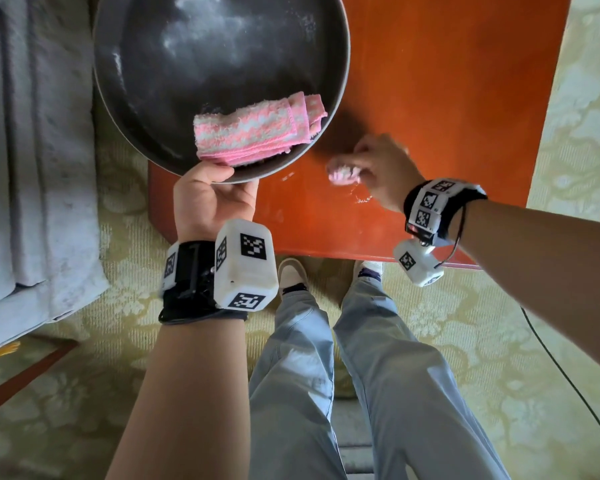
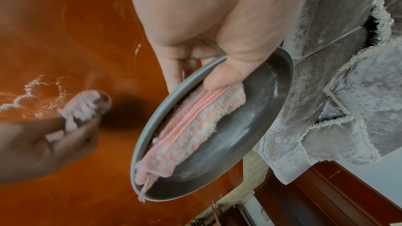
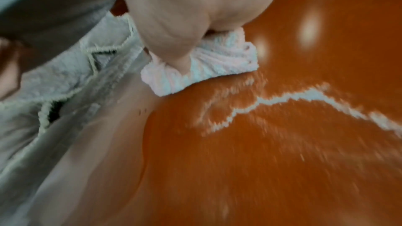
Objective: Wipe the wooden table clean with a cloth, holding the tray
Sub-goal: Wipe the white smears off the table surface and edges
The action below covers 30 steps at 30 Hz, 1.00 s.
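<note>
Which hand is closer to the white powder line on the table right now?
Right. The right hand presses a bunched cloth on the table beside the powder line. The left hand grips the tray rim, farther off.

Item count, one bench
2 hands (image 1: 215, 199) (image 1: 381, 168), 1 tray (image 1: 146, 81), 2 pink cloths (image 1: 253, 129) (image 1: 343, 173), 1 bench (image 1: 447, 116), 2 wrist cams w/ tags (image 1: 246, 265) (image 1: 418, 261), 2 shoes (image 1: 291, 271) (image 1: 368, 268)

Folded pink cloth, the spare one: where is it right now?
In the head view the folded pink cloth lies inside the dark round tray, by its near rim, under the left hand's thumb.
</note>
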### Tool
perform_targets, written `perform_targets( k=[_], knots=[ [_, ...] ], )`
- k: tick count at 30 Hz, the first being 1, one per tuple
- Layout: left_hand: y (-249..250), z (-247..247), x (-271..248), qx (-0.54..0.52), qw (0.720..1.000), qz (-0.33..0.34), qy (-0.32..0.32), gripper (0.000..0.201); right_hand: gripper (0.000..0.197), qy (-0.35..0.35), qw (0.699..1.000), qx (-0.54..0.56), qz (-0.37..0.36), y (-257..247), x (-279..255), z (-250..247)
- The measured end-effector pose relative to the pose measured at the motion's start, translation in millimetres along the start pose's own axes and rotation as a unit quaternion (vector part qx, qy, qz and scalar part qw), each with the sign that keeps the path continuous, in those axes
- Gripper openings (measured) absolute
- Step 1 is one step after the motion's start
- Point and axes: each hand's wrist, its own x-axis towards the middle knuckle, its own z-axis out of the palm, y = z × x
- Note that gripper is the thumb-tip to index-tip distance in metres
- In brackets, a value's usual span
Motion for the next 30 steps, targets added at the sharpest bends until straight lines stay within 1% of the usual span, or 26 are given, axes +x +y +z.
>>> perform_targets(
  k=[3,5,8,11,14,16,18,22,26,30],
  knots=[
    [-3.1,-3.3,-3.0,-0.009,1.000,0.018,0.010,0.030,0.044,0.117,0.993,0.000,0.033,12.4,15.9,-23.4],
    [-6.5,-4.2,-5.1,-0.019,0.999,0.028,0.017,0.031,0.045,0.152,0.986,-0.017,0.068,20.1,26.1,-34.5],
    [-12.8,-7.8,-8.5,-0.036,0.998,0.045,0.024,0.034,0.045,0.143,0.984,-0.051,0.093,29.8,38.6,-36.2],
    [-18.1,-10.7,-13.4,-0.043,0.997,0.057,0.026,0.036,0.043,0.103,0.989,-0.053,0.092,33.5,40.1,-23.9],
    [-24.0,-14.4,-18.9,-0.051,0.995,0.073,0.036,0.039,0.041,0.085,0.991,-0.063,0.085,28.3,37.6,-12.2],
    [-28.0,-17.3,-22.5,-0.059,0.994,0.084,0.036,0.042,0.040,0.070,0.991,-0.092,0.064,22.6,36.5,-8.9],
    [-32.6,-18.5,-26.5,-0.068,0.994,0.087,0.022,0.044,0.039,0.044,0.991,-0.125,0.032,17.2,35.0,-7.6],
    [-42.3,-21.4,-32.9,-0.083,0.993,0.086,0.007,0.041,0.033,0.005,0.988,-0.152,-0.029,4.4,23.8,-0.7],
    [-54.0,-24.2,-37.2,-0.105,0.990,0.092,-0.012,0.044,0.035,-0.031,0.977,-0.168,-0.124,6.5,3.5,6.7],
    [-67.5,-23.7,-43.0,-0.108,0.989,0.099,-0.016,0.043,0.036,-0.041,0.961,-0.158,-0.224,25.2,-15.4,8.8]
  ],
)
